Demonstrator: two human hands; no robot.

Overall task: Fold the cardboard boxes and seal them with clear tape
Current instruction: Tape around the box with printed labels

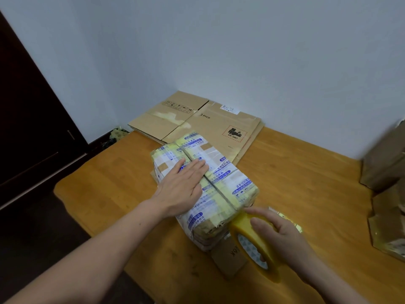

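We see the wooden surface [306, 183], flattened cardboard [219, 126] at its far edge by the wall. Taped box [230, 185] sits mid-surface. Our left grip [186, 185] presses flat on the box top, fingers straight. Our right grip [282, 235] is curled round the tape roll [238, 228] at the box's near corner.

- An orange-brown wooden table [306, 183] stands in a corner.
- Pale bluish-white walls [241, 51] meet behind it, softly and evenly lit.
- A dark brown door [32, 128] fills the left side, above dark floor [32, 233].
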